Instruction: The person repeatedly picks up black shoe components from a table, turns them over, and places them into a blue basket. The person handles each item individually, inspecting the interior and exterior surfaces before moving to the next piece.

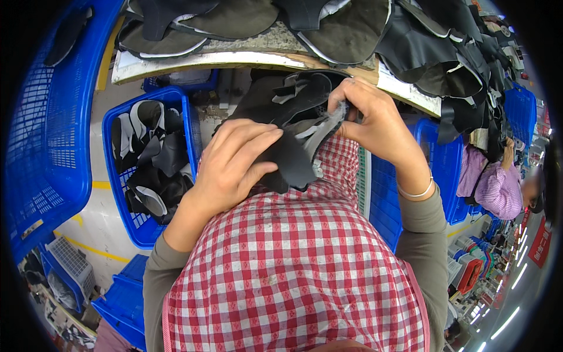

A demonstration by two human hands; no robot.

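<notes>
Head view, left hand (231,158): on black leather piece (298,161); grip I cannot tell.
Piece: between hands, by the surface's (170,66) near edge, slanting up-right.
Right hand (369,111): nearer that edge, pinching the far end.

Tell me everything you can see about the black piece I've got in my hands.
The black piece looks like smooth, soft leather or imitation leather, with pale grey, frayed-looking material showing along its right part. It is bent and folded into several layers; whether they are joined is unclear. It sits above the lap of the red-and-white checked apron. The right hand pinches its upper right edge, while the left hand lies against its left side.
</notes>
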